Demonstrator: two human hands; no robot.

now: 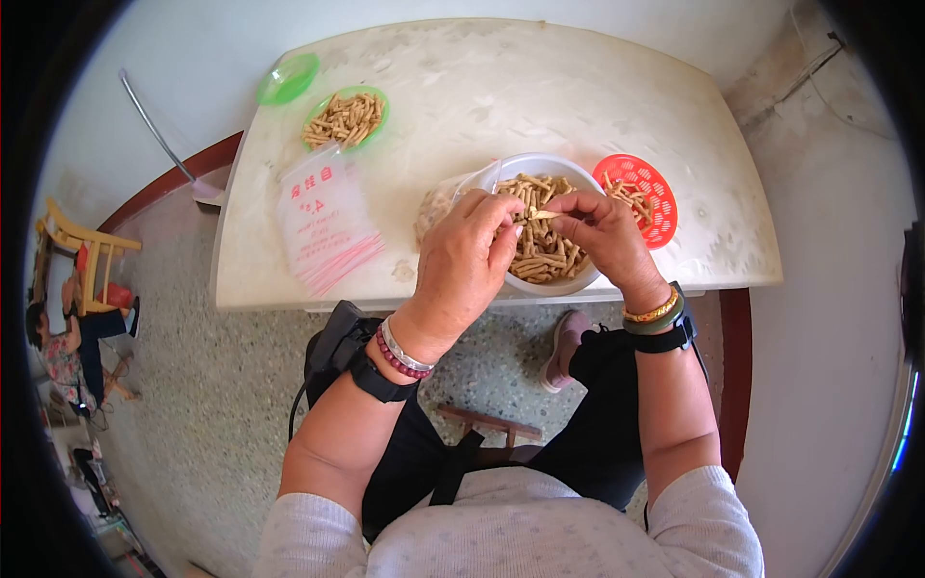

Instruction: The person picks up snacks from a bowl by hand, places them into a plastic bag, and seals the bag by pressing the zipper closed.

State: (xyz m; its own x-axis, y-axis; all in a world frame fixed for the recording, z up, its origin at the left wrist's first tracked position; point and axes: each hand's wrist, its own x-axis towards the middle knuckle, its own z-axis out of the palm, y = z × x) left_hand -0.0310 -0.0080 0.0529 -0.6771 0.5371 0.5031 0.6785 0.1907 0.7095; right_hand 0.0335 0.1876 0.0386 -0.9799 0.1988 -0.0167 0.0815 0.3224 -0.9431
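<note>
Over a white bowl (581,276) full of tan, stick-like pieces (544,258), my two hands are close together. My right hand (609,231) pinches a pale, stick-like piece (545,215), which looks like dried root. My left hand (470,252) is closed at the piece's other end, thumb and index finger pressed together; its exact grip is partly hidden. Right of the bowl, a red perforated basket (661,226) holds more slim pieces (628,197). A clear plastic bag with pale contents (438,207) lies against the bowl's left side, partly behind my left hand.
On the table (540,87), a green plate (386,100) bears a heap of sticks (345,121). Beyond it lies an empty green dish (289,79). A clear zip bag with red print (328,217) lies at the left. Another person (72,356) sits at far left.
</note>
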